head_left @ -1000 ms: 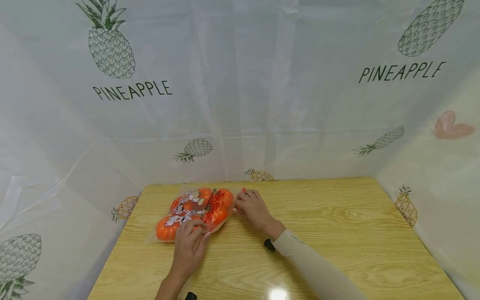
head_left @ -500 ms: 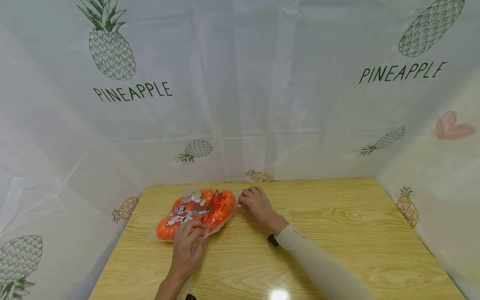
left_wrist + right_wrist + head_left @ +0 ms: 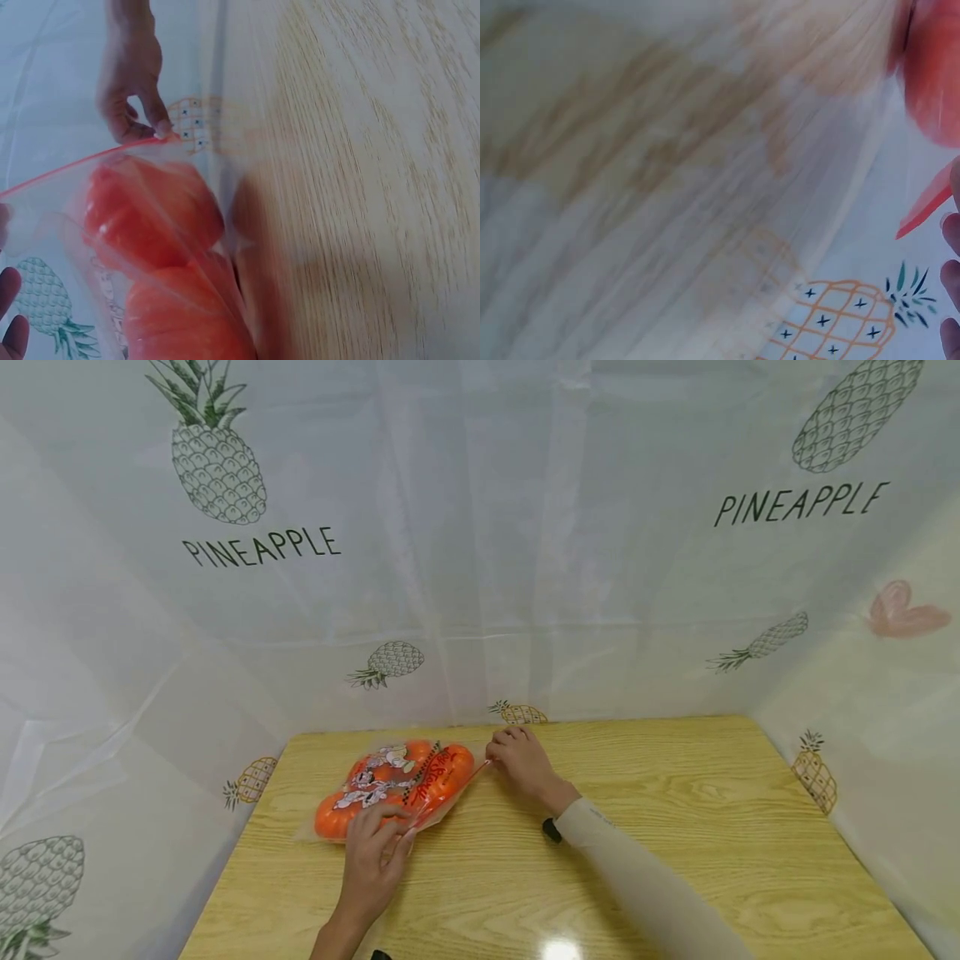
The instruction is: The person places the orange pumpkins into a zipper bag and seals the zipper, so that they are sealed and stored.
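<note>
A clear zip bag (image 3: 420, 772) with cartoon print lies at the table's back left, with several ribbed orange-red tomatoes (image 3: 335, 819) inside. My left hand (image 3: 371, 856) pinches the near end of its opening edge between thumb and fingers. At the far end of that edge, my right hand (image 3: 522, 762) pinches the corner, and the edge is stretched taut between both hands. The left wrist view shows the red zip strip (image 3: 82, 161) running to the right hand's fingertips. In the right wrist view, a loose end of the red strip (image 3: 924, 201) sticks out beside the fingers (image 3: 950, 279).
A wood-grain table (image 3: 675, 827) extends to the right and in front of the hands. White cloth walls (image 3: 600, 635) printed with pineapples close in the back and both sides. The black wrist camera (image 3: 551, 830) sits under the right wrist.
My right hand has moved slightly back and to the right with the bag's corner, drawing the edge straighter. My left hand has stayed almost still, and the tomatoes have shifted slightly right.
</note>
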{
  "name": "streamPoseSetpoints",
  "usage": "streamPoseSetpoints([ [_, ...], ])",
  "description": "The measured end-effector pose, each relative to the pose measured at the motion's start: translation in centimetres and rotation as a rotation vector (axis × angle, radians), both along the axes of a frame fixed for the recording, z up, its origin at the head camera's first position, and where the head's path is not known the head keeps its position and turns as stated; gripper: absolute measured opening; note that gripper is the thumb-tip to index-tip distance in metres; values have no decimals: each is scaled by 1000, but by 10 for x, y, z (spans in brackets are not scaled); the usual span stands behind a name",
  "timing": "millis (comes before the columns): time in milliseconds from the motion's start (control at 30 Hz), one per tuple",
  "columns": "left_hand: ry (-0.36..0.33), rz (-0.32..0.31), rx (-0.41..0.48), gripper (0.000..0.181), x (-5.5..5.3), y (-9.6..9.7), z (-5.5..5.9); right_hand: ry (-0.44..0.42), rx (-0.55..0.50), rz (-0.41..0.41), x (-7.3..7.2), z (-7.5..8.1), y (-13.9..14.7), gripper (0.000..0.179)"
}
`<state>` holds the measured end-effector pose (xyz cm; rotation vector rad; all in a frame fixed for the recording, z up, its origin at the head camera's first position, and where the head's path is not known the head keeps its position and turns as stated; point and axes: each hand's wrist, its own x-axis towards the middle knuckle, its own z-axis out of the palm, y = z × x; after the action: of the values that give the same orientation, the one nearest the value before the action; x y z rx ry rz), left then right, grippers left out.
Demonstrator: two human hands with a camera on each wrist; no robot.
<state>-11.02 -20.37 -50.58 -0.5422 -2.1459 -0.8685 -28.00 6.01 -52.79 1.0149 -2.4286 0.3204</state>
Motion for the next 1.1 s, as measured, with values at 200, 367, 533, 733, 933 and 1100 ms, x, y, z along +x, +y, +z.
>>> streamPoseSetpoints([
  [200, 2, -14, 1, 28, 1, -1, 1, -14, 32, -20, -7, -1, 5, 10],
  [367, 16, -27, 12, 28, 0, -1, 0, -63, 74, -65, -13, -2, 11, 5],
  [533, 25, -34, 13, 29, 0, -2, -1, -73, 61, -70, -16, -2, 15, 8],
  [733, 15, -53, -19, 15, 0, -3, -2, -107, 31, -76, -15, -1, 12, 8],
  [933, 29, -45, -199, 46, -1, 3, -3, -167, -52, -150, -12, 1, 8, 4],
  [1100, 46, -59, -387, 42, 0, 13, -5, -258, -79, -189, -5, -2, 6, 10],
])
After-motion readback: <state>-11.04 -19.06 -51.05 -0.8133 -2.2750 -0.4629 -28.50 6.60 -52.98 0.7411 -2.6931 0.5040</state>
